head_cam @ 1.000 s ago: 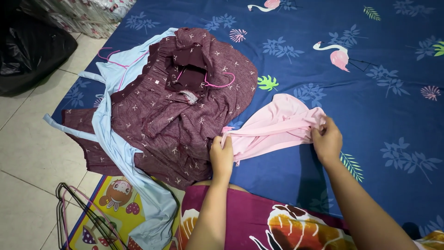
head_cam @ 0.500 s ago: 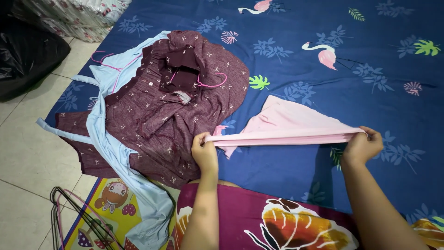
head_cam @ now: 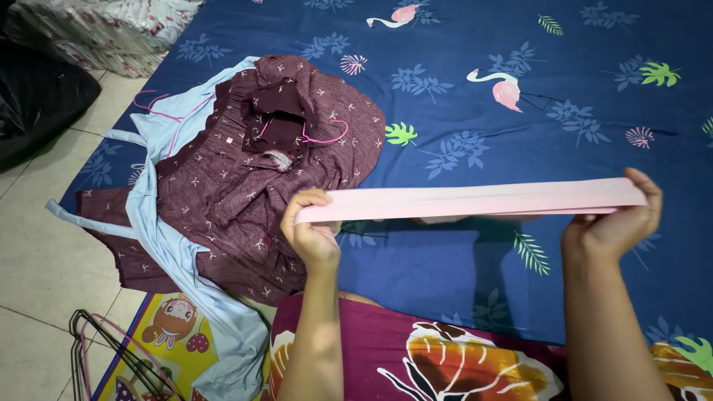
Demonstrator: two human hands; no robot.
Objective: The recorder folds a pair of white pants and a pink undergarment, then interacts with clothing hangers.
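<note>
A pink garment (head_cam: 475, 200) is stretched flat and level between my two hands, lifted above the dark blue flamingo-print sheet (head_cam: 520, 59). My left hand (head_cam: 312, 226) grips its left end, close to the pile of clothes. My right hand (head_cam: 616, 223) grips its right end. Seen edge-on, the garment looks like a long narrow band, and its underside is hidden.
A maroon patterned garment (head_cam: 245, 186) with pink hangers lies heaped over a light blue garment (head_cam: 167, 230) at the sheet's left edge. Wire hangers (head_cam: 104, 353) rest on the tiled floor beside a cartoon mat (head_cam: 171, 334). A black bag (head_cam: 37, 96) sits far left.
Both hands have moved apart and lifted, pulling the pink garment from a crumpled heap on the sheet into a taut, level band held in the air.
</note>
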